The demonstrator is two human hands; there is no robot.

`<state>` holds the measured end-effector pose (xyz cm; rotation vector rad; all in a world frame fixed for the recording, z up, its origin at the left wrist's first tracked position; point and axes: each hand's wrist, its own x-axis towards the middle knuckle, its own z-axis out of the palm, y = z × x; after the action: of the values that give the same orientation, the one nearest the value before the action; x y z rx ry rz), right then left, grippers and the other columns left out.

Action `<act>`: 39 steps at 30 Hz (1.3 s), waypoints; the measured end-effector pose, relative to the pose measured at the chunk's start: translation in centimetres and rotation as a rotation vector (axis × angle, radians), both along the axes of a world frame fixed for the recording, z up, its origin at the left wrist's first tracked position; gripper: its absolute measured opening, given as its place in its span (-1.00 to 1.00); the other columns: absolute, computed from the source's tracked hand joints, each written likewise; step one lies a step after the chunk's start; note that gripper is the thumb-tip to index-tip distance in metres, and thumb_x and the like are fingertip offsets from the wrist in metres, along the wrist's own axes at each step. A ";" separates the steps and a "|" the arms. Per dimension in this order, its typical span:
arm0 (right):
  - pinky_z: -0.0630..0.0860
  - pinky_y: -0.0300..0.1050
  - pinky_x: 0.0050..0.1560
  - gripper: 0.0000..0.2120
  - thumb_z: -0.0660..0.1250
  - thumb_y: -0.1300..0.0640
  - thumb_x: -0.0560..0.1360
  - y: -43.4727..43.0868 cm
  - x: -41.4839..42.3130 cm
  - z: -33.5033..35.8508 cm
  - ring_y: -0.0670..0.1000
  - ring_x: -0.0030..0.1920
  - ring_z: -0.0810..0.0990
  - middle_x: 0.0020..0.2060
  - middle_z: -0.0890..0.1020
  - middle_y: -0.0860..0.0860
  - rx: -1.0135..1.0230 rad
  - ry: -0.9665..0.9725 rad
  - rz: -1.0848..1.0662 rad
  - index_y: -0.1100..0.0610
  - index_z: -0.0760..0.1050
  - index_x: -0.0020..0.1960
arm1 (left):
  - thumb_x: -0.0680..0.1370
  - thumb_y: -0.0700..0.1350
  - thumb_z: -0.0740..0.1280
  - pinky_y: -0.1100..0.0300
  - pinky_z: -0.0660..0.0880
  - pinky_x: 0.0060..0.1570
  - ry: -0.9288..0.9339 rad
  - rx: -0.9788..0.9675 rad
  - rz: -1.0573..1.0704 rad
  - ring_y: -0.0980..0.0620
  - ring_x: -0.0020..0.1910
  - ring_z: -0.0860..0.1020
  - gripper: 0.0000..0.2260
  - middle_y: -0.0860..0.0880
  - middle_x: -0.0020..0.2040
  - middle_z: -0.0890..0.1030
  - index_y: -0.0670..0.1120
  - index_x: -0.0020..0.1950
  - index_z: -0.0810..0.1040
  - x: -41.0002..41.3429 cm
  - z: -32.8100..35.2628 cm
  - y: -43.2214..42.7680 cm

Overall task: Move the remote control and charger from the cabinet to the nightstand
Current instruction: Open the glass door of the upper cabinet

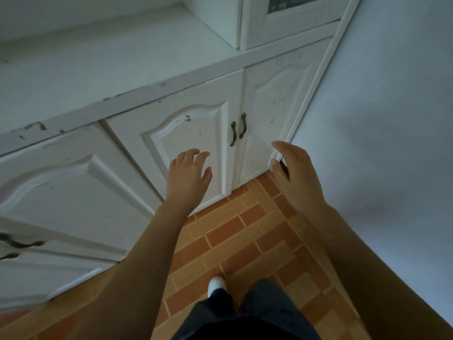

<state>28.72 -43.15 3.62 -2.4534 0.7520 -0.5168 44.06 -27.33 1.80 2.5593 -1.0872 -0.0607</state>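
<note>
A white cabinet [122, 89] with a bare top ledge and closed lower doors fills the left and middle. Two dark handles [237, 130] sit side by side where the two right doors meet. My left hand [190, 174] hovers in front of the left of those doors, fingers apart and holding nothing, below and left of the handles. My right hand [294, 175] is raised near the right door's lower corner, fingers apart; a thin dark sliver shows by its thumb and I cannot tell what it is. No remote control, charger or nightstand is in sight.
A pale wall [380, 106] runs along the right. The floor [245, 236] is orange-brown brick-pattern tile. My dark trousers and a white shoe [216, 284] stand close to the cabinet. An upper unit with a glass door [286, 18] rises at the top right. More dark handles [17, 244] show at far left.
</note>
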 end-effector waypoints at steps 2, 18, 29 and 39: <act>0.40 0.00 0.31 -0.62 0.16 0.07 0.55 -0.9 1.2 -0.2 0.02 0.32 0.37 0.30 0.44 0.09 -0.006 -0.010 -0.002 0.09 0.31 0.34 | 0.56 -0.10 0.20 -0.07 0.26 0.33 -0.010 -0.012 0.000 -0.17 0.33 0.36 -0.67 -0.19 0.32 0.44 -0.12 0.32 0.38 1.3 0.0 -0.8; 0.20 -0.16 0.33 -0.63 0.14 0.12 0.57 -15.4 9.7 -1.1 0.07 0.35 0.34 0.32 0.44 0.12 -0.091 -0.020 0.203 0.17 0.30 0.35 | 0.55 -0.11 0.23 -0.10 0.25 0.35 -0.015 -0.040 0.178 -0.18 0.34 0.35 -0.67 -0.20 0.32 0.45 -0.13 0.31 0.40 6.2 -0.5 -10.5; 0.20 -0.19 0.33 -0.60 0.09 0.08 0.54 -24.2 14.3 -0.6 0.05 0.31 0.33 0.28 0.47 0.14 -0.140 -0.086 0.388 0.19 0.32 0.33 | 0.54 -0.07 0.23 -0.07 0.23 0.36 -0.036 -0.074 0.373 -0.16 0.33 0.37 -0.66 -0.17 0.32 0.45 -0.11 0.31 0.39 6.5 -0.6 -16.8; 0.21 -0.17 0.36 -0.57 0.04 0.03 0.53 -25.0 16.7 1.6 0.04 0.33 0.33 0.30 0.45 0.12 -0.157 -0.230 0.432 0.18 0.31 0.34 | 0.51 -0.10 0.30 -0.11 0.37 0.26 -0.156 -0.198 0.348 -0.17 0.24 0.46 -0.66 -0.17 0.24 0.52 -0.12 0.27 0.43 7.4 1.9 -18.4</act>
<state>45.43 -68.15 5.24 -2.5379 0.0835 -0.6892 51.43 -45.71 3.72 2.5619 -0.6445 0.3220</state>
